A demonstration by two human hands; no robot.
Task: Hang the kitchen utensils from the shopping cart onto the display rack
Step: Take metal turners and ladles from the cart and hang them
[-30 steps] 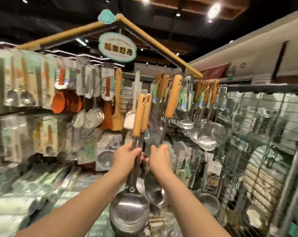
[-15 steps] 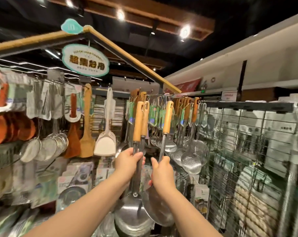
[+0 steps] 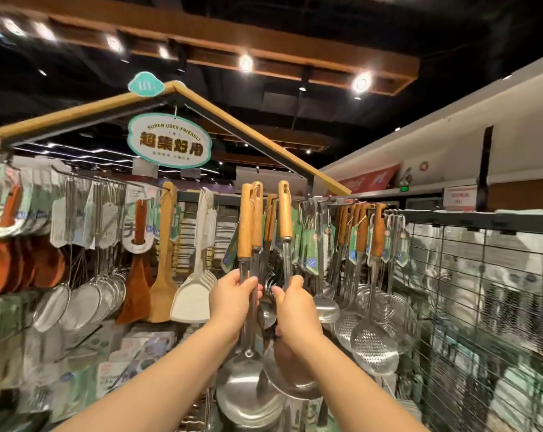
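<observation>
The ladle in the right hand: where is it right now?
Head view, centre: the right hand holds the ladle upright by its steel shaft, just right of the two ladles in the left hand, in front of the rack's hanging utensils.

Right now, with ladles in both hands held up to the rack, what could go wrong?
The left hand grips two ladles together, so hooking one may let the other slip. The right hand holds its ladle by the thin metal shaft, so the heavy bowl may swing into the hanging skimmers.
</observation>
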